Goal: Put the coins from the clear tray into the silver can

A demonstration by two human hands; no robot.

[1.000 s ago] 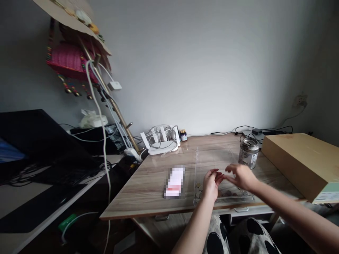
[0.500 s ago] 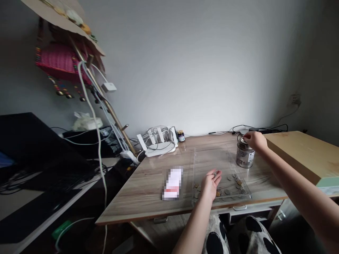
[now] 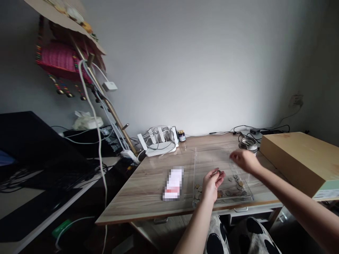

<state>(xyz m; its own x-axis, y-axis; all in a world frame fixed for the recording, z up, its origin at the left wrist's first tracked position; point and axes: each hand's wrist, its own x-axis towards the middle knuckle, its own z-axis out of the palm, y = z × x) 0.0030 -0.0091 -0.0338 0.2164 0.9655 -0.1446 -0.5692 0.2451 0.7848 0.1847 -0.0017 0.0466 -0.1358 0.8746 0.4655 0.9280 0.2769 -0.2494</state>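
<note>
My left hand (image 3: pixel 212 182) is palm up over the near left part of a clear plastic tray (image 3: pixel 209 158) and cups a few coins in its fingers. Several loose coins (image 3: pixel 235 182) lie in the tray's near right part. My right hand (image 3: pixel 243 160) hovers over the tray, between my left hand and a metal tin (image 3: pixel 248 144). Its fingers are loosely curled and blurred, and I cannot see anything in them. The tin stands behind the tray at the right.
A large cardboard box (image 3: pixel 299 160) lies at the right edge of the wooden desk (image 3: pixel 148 183). A blurred-out card (image 3: pixel 173 183) lies left of the tray. A white router (image 3: pixel 159 141), a small jar (image 3: pixel 181 135) and cables sit at the back.
My right hand reached out to the top of the tin half a second ago and has now come back toward my left hand. My left hand stayed over the tray with its coins.
</note>
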